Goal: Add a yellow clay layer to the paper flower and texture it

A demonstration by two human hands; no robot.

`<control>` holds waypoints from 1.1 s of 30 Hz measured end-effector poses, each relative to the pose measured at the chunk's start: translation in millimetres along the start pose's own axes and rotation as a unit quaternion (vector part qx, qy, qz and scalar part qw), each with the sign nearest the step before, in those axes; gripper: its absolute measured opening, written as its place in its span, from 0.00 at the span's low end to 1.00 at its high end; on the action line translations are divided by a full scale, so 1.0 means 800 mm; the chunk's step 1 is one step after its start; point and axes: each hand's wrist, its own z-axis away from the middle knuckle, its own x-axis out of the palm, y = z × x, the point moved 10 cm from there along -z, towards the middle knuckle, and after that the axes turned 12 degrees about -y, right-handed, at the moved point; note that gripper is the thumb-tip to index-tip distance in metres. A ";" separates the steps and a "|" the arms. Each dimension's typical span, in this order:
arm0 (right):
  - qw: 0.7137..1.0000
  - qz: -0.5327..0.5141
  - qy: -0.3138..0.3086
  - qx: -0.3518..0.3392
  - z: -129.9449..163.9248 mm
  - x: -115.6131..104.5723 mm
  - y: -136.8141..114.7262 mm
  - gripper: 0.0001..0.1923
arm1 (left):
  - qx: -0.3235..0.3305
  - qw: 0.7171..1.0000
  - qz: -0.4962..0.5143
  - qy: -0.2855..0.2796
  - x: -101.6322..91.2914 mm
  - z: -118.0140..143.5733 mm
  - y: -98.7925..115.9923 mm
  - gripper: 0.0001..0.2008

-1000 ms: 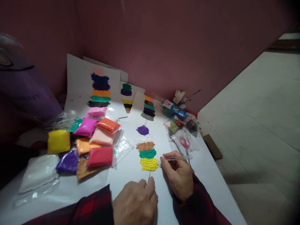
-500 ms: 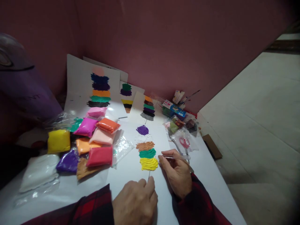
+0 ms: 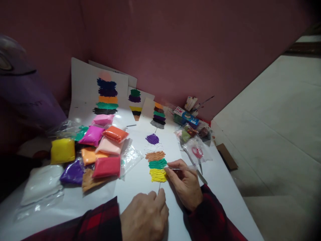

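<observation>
The worktop [image 3: 220, 187] was white, and on it lay a white sheet [image 3: 140, 180] carrying a stacked column of clay patches [image 3: 155, 157]: purple at the far end, then a pale one, brown, green and yellow nearest the person. Each patch was ridged with fine wavy lines, and a thin dark line ran from the yellow patch [image 3: 157, 175] toward the person.

The left hand [image 3: 145, 216] rested on the sheet just below that line, fingers curled under, holding nothing that could be seen. The right hand [image 3: 185, 187] lay to the right of the column, its grip pinched closed on a thin clear tool [image 3: 187, 169] that lay almost level, its tip at the right edge of the yellow patch, near where it met the green one.

To the left of the sheet sat a heap of coloured clay packets [image 3: 100, 150] in clear wrap. Beyond the right hand a metal fork [image 3: 187, 152] and pink-handled scissors [image 3: 198, 153] in a clear bag lay on the worktop.
</observation>
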 end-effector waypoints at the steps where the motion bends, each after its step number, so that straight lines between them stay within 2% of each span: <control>1: 1.000 0.002 -0.003 0.000 0.000 0.001 0.000 0.06 | 0.000 1.000 0.001 0.006 -0.001 0.000 -0.001 0.06; 8: 1.000 0.014 -0.005 -0.003 -0.001 0.000 -0.004 0.06 | 0.006 1.000 -0.001 0.028 -0.007 0.003 0.002 0.06; 18: 0.999 0.028 0.011 -0.013 -0.001 -0.003 -0.011 0.06 | 0.007 1.000 0.002 0.003 -0.004 0.003 0.001 0.06; 23: 0.999 0.035 0.010 -0.032 -0.001 -0.001 -0.015 0.06 | -0.025 0.999 0.019 -0.022 0.005 0.001 -0.006 0.07; 29: 0.997 0.060 0.013 -0.043 -0.002 -0.003 -0.022 0.06 | -0.009 1.000 0.007 0.010 0.001 0.004 -0.001 0.06; 33: 0.997 0.063 0.012 -0.047 -0.003 -0.003 -0.024 0.07 | -0.005 1.000 0.007 0.008 -0.001 0.004 0.000 0.06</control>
